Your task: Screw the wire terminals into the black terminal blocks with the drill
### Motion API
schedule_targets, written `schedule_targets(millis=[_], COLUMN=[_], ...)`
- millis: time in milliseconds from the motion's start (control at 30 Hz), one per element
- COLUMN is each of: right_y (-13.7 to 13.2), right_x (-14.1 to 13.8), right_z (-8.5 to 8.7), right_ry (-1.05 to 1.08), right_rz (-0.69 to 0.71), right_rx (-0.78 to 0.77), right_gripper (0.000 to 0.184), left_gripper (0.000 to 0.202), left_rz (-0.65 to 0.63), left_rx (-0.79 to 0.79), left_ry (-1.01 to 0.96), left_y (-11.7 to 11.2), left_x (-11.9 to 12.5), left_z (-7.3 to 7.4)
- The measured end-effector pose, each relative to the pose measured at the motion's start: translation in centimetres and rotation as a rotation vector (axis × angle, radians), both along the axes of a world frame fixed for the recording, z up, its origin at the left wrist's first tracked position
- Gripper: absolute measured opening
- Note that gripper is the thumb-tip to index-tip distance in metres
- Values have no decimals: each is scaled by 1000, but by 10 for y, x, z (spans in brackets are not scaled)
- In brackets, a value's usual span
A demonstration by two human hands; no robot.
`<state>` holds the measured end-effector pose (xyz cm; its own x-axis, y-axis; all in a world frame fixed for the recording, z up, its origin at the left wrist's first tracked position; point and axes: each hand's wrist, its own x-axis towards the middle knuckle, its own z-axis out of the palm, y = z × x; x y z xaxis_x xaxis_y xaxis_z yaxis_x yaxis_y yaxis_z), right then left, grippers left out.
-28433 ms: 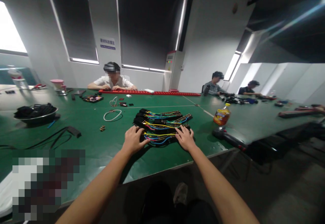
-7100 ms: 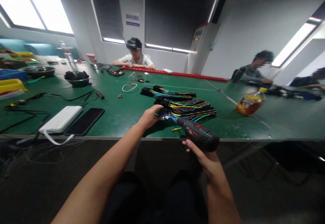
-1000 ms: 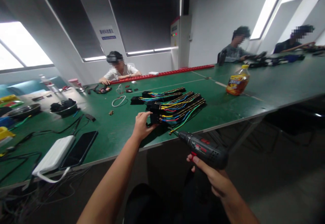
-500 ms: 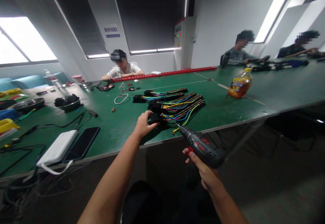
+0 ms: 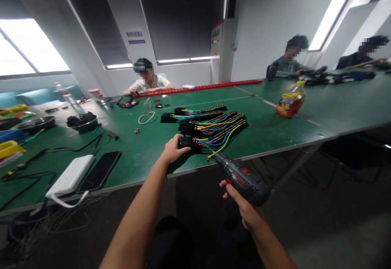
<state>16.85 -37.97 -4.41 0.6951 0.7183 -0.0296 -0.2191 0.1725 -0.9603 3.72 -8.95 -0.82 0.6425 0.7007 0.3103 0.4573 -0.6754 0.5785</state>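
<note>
- At the left edge of the frame, a blue bin (image 5: 10,136) and a yellow bin (image 5: 9,150) are seen only in part; what is kept in them cannot be told.
- Beside them, a wide bowl (image 5: 36,127) is placed, and its dark content cannot be made out.
- In the left part, a clear bottle (image 5: 65,93) is seen; whether it is filled cannot be told. Nearer, a metal bowl (image 5: 84,129) is heaped with black pieces (image 5: 80,118).
- Left of the centre, a few brass-coloured small parts (image 5: 137,131) are left loose on the green surface (image 5: 146,155).
- At the centre, several black blocks (image 5: 166,118) are laid with coloured wires joined to them; by their look, the wiring of these seems to be done, though small details are hidden.
- Just nearer, the end of the front block (image 5: 187,141) is gripped between the thumb and the fingers of the left hand (image 5: 173,150). Several wires are joined to it, but the end of a green-yellow wire (image 5: 210,156) is lying free, so this block is judged unfinished.
- Right of the centre, a power drill (image 5: 242,181) is held by the right hand (image 5: 244,208), which is curled around its handle. The bit is pointed at the front block; whether contact is made cannot be told.
- At the right, a yellow-capped bottle (image 5: 288,104) is partly filled with an orange drink.
</note>
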Motion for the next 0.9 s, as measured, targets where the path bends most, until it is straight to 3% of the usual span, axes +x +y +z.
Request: schedule_targets(millis=[167, 433, 900], right_y=[1, 17, 17], right_x=[-5, -2, 0], right_z=[-6, -4, -1], right_ry=[4, 24, 43], right_rz=[-21, 24, 55], right_rx=[-124, -34, -3], right_gripper=[41, 37, 36], left_gripper=[52, 52, 50], left_rz=[-42, -89, -100], left_rx=[8, -5, -49], left_ry=[-31, -60, -60], left_y=[0, 2, 0], left_x=[-1, -2, -2], left_z=[0, 0, 1])
